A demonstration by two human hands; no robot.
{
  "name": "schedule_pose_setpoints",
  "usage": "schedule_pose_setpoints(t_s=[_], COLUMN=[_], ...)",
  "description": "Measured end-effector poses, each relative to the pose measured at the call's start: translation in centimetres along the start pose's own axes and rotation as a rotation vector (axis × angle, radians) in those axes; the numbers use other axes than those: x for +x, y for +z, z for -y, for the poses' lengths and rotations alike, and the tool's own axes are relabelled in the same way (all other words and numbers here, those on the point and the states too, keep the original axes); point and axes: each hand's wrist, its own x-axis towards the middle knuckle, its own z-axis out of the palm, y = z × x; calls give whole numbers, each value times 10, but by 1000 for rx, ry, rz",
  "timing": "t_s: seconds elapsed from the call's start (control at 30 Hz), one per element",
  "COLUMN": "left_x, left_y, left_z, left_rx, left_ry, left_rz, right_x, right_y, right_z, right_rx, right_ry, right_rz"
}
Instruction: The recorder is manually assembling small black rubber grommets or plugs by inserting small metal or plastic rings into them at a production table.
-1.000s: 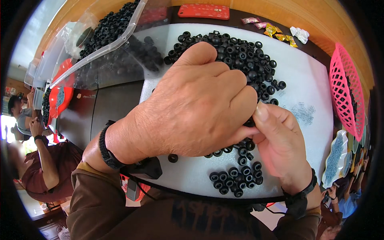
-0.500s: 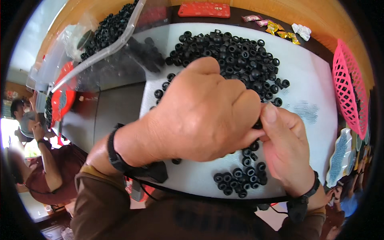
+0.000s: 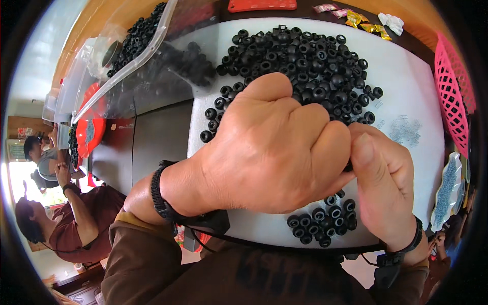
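Observation:
Over the middle of a white foam board [image 3: 422,101], my left hand [image 3: 274,147] is closed in a fist, back of the hand up, its fingertips hidden. Pressed against it, my right hand [image 3: 381,173] is closed, with thumb and forefinger pinched. A sliver of a small black part [image 3: 348,166] shows at the pinch; most of it is covered. Beyond the hands spreads a large heap of small black ring-shaped parts [image 3: 305,63]. On the near side lies a smaller cluster of black ring-shaped parts [image 3: 321,223], holes mostly upward.
A clear plastic bin [image 3: 152,63] with more black parts stands at the left. On the right are a pink lattice basket [image 3: 452,96] and a white dish of blue-grey grains [image 3: 446,188]. Wrapped candies [image 3: 356,19] lie at the back. Another person [image 3: 76,218] sits at the left.
The whole view has shifted, so the board and bin sit a little further right. Both hands stay pressed together over the board, in nearly the same pose.

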Motion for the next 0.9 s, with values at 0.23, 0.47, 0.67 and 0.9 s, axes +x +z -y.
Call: schedule_pose_setpoints(t_s=[0.23, 0.47, 0.67, 0.9], left_x=[9, 8, 7, 4], left_y=[-10, -15, -15, -8], left_z=[6, 10, 14, 11], left_rx=[-141, -109, -108, -75], left_ry=[-57, -76, -53, -32], left_rz=[55, 175, 192, 87], right_x=[0, 1, 4, 6], right_y=[1, 4, 2, -4], right_z=[4, 8, 8, 6], right_rx=[63, 67, 59, -20], right_ry=[80, 144, 169, 60], right_rz=[-17, 16, 34, 42])
